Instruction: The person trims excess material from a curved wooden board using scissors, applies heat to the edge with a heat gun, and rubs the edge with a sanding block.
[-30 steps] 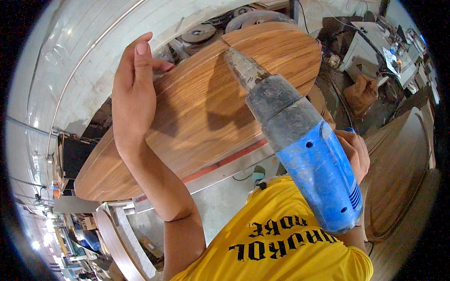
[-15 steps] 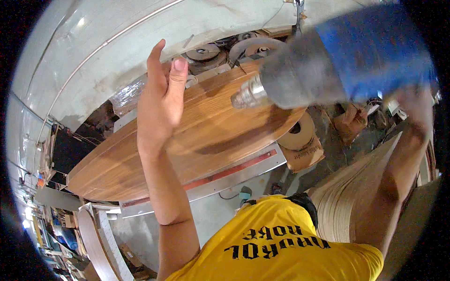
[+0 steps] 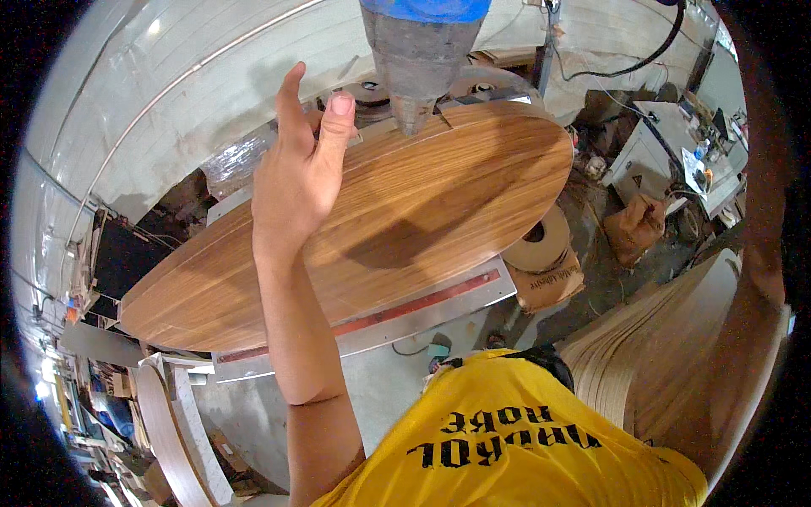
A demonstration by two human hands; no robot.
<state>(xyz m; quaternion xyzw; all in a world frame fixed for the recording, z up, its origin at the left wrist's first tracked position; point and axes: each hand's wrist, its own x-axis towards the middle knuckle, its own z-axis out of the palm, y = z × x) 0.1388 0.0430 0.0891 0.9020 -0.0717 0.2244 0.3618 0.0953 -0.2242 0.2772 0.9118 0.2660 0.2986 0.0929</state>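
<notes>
A long oval wood-grain board lies across the view. Over its far edge I see my left hand, thumb raised and fingers stretched out, holding nothing visible; whether its far side touches the board's edge is hidden. Hanging in from the top is a heat gun, blue with a grey barrel, its nozzle pointing down toward the far edge, right of my left hand. The gun's handle is out of the picture. My right forearm rises in shadow along the right rim, and the hand itself is cut off.
Beneath the board runs a metal beam with a red strip. Rolls of edging and a cardboard box sit by its right end. Stacked curved sheets stand at the right, a grey cabinet beyond. A black cable hangs at upper right.
The heat gun has swung from the right to the top middle, and its nozzle has turned from leftward to downward. My right hand has left the view. My left hand has barely moved.
</notes>
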